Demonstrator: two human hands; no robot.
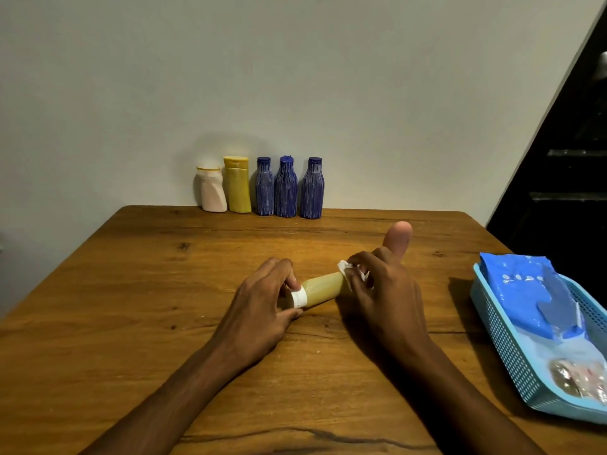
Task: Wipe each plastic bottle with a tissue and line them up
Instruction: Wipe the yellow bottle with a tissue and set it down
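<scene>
A pale yellow bottle [323, 288] with a white cap lies sideways over the middle of the table. My left hand [262, 303] grips its capped end. My right hand [382, 287] is wrapped round the other end with a white tissue [348, 267] pressed against the bottle, thumb pointing up. At the table's far edge by the wall stands a row of bottles: a pinkish white one [212, 190], a yellow one [237, 184] and three blue striped ones [264, 187], [286, 187], [312, 189].
A light blue plastic basket [502, 343] sits at the table's right edge with a blue tissue pack [525, 293] and other wrapped items in it. The wooden table [131, 307] ends at the wall. A dark staircase rises at the far right.
</scene>
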